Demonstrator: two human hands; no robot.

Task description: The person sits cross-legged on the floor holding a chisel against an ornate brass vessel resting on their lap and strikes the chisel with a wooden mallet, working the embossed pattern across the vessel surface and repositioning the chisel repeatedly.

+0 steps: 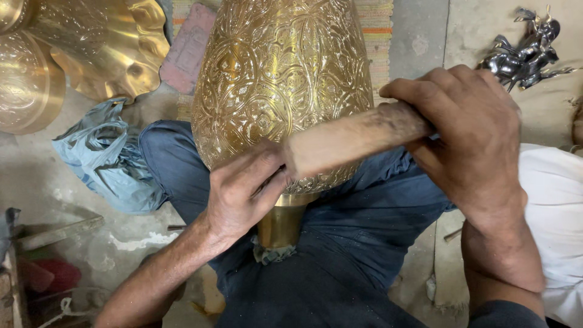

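The big shiny gold metal vase with carved patterns [282, 79] rests on the person's lap. The left hand [243, 191] pinches something small against it. The right hand [470, 130] wraps its fingers around a thick wooden handle [352, 138]. A crooked hit could dent the vase or hurt the left fingers.

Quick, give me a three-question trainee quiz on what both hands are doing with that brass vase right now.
1. True or false: the right hand grips a wooden handle.
2. Where does the left hand rest? A) on the blue plastic bag B) against the lower part of the engraved brass vase C) on the silver horse figurine
3. What does the vase stand on?

Key: 1 true. 2 B. 3 The person's lap, between legs in dark blue trousers.
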